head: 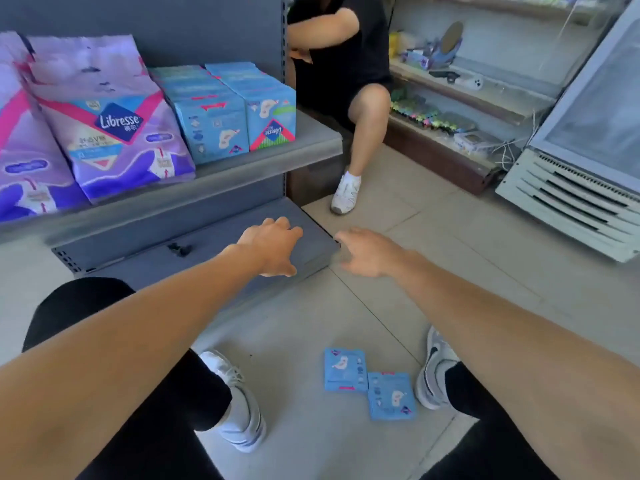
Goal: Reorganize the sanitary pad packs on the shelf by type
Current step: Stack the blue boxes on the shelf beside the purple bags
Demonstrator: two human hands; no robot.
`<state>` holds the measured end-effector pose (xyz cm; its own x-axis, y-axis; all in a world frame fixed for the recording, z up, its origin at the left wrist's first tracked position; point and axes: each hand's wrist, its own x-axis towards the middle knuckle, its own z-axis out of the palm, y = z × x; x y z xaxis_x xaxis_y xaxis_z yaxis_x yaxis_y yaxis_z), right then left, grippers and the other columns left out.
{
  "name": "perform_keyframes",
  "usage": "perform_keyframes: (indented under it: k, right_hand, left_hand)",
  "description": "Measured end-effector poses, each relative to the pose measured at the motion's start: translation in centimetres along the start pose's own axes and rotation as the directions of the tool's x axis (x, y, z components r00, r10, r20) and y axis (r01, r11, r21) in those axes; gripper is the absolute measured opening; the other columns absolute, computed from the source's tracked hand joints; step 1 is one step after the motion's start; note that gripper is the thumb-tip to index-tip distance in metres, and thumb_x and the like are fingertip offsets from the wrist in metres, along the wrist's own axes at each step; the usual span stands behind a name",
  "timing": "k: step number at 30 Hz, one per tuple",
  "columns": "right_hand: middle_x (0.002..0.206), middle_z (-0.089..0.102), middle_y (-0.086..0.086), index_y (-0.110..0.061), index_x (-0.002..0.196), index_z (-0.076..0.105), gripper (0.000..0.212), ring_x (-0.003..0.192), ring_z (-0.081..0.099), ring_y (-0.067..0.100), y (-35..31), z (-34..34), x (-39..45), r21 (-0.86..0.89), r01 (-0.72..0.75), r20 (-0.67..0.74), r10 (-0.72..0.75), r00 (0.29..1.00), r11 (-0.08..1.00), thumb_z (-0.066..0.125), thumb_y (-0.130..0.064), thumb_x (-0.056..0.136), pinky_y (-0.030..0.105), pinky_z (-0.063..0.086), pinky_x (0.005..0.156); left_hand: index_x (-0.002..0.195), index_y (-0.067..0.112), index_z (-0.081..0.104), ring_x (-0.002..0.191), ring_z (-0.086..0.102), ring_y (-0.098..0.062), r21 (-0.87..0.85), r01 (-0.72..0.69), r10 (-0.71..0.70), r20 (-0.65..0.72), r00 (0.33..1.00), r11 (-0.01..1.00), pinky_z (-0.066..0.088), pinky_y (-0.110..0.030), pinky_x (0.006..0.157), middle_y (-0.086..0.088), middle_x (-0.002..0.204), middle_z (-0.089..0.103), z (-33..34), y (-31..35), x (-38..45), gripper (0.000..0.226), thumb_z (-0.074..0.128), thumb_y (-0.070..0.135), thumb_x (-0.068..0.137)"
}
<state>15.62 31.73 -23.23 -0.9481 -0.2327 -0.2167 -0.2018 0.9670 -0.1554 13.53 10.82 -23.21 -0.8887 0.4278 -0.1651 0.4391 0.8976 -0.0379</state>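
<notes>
Purple Libresse packs (pixel 107 116) stand at the left of the grey shelf (pixel 311 143). To their right sit rows of blue packs (pixel 211 129), one at the front right (pixel 273 123) turned upside down. Two thin blue packs (pixel 344 370) (pixel 391 396) lie flat on the floor between my feet. My left hand (pixel 273 245) hovers over the grey bottom shelf board (pixel 194 251), fingers loosely curled, holding nothing. Beside that board's right corner, my right hand (pixel 367 251) reaches out, fingers relaxed and empty.
Another person (pixel 346 64) in black crouches just right of the shelf, one white shoe (pixel 344 194) on the tiled floor. A wooden rack (pixel 460 109) with small goods stands behind. A white freezer (pixel 585 168) fills the right side.
</notes>
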Motion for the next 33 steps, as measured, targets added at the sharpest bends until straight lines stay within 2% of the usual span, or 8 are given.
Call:
perform_keyframes:
  k: [3,9,15,19,23,27,30,33]
  right_hand:
    - [0.128,0.048,0.011,-0.015,0.139,0.04,0.055,0.119,0.049,0.031,2.1,5.2,-1.7,0.044,-0.075,0.074,0.072,0.995,0.996,0.059,-0.032,0.09,0.039,0.045,0.095]
    - [0.136,0.045,0.009,-0.021,0.147,0.032,0.062,0.124,0.048,0.028,5.9,14.9,-3.4,0.14,-0.229,0.218,0.196,0.956,0.963,0.057,-0.032,0.091,0.04,0.044,0.098]
    - [0.132,0.048,0.01,-0.016,0.144,0.033,0.061,0.12,0.049,0.028,9.6,24.2,-4.8,0.202,-0.389,0.369,0.299,0.88,0.899,0.056,-0.03,0.09,0.037,0.045,0.092]
    - [0.127,0.051,0.012,-0.015,0.144,0.034,0.061,0.113,0.053,0.028,11.3,28.5,-3.5,0.28,-0.46,0.436,0.315,0.843,0.843,0.059,-0.027,0.089,0.032,0.042,0.078]
    - [0.116,0.054,0.012,-0.014,0.143,0.033,0.062,0.099,0.059,0.031,11.8,32.1,-2.2,0.356,-0.549,0.472,0.361,0.804,0.756,0.057,-0.022,0.087,0.036,0.049,0.072]
    - [0.115,0.056,0.013,-0.013,0.142,0.03,0.062,0.106,0.054,0.033,11.9,35.4,-0.5,0.368,-0.587,0.494,0.383,0.78,0.721,0.055,-0.022,0.086,0.035,0.047,0.074]
    - [0.118,0.053,0.01,-0.016,0.144,0.026,0.072,0.116,0.047,0.033,11.9,36.8,-0.1,0.298,-0.573,0.51,0.38,0.771,0.763,0.06,-0.025,0.081,0.04,0.046,0.087]
    - [0.138,0.039,0.008,-0.022,0.149,0.014,0.092,0.134,0.028,0.033,12.7,37.1,-0.8,0.175,-0.537,0.505,0.393,0.769,0.825,0.068,-0.036,0.077,0.048,0.033,0.103]
  left_hand:
    - [0.137,0.024,0.039,0.119,0.043,-0.028,-0.023,-0.042,0.044,0.089,0.995,0.999,0.049,-0.042,0.081,-0.004,0.133,0.042,4.7,2.2,0.7,0.069,0.068,0.048,0.079]
    - [0.143,0.022,0.034,0.127,0.042,-0.029,-0.037,-0.12,0.126,0.259,0.958,0.992,0.047,-0.045,0.095,-0.007,0.141,0.039,13.7,6.1,2.9,0.081,0.072,0.049,0.076]
    - [0.147,0.024,0.025,0.128,0.04,-0.027,-0.076,-0.154,0.172,0.418,0.892,0.985,0.046,-0.043,0.093,-0.007,0.145,0.034,22.2,9.6,4.3,0.089,0.073,0.047,0.076]
    - [0.148,0.023,0.02,0.128,0.039,-0.028,-0.071,-0.19,0.2,0.496,0.845,0.979,0.047,-0.044,0.093,-0.008,0.144,0.032,26.6,11.2,6.0,0.094,0.074,0.047,0.076]
    - [0.153,0.022,0.004,0.127,0.041,-0.03,-0.132,-0.127,0.181,0.571,0.801,0.983,0.048,-0.044,0.09,-0.012,0.143,0.031,30.7,12.5,6.2,0.106,0.074,0.045,0.076]
    - [0.153,0.025,-0.008,0.123,0.042,-0.03,-0.199,-0.051,0.164,0.608,0.776,0.979,0.048,-0.042,0.085,-0.014,0.142,0.029,34.0,13.6,6.7,0.114,0.074,0.044,0.076]
    - [0.152,0.028,-0.013,0.127,0.037,-0.034,-0.194,-0.049,0.16,0.613,0.774,0.98,0.047,-0.041,0.084,-0.019,0.155,-0.001,35.6,14.2,6.8,0.12,0.076,0.044,0.074]
    - [0.151,0.029,-0.018,0.133,0.028,-0.037,-0.164,-0.101,0.178,0.58,0.795,0.981,0.047,-0.042,0.087,-0.02,0.154,-0.026,36.9,14.6,6.9,0.126,0.078,0.05,0.072]
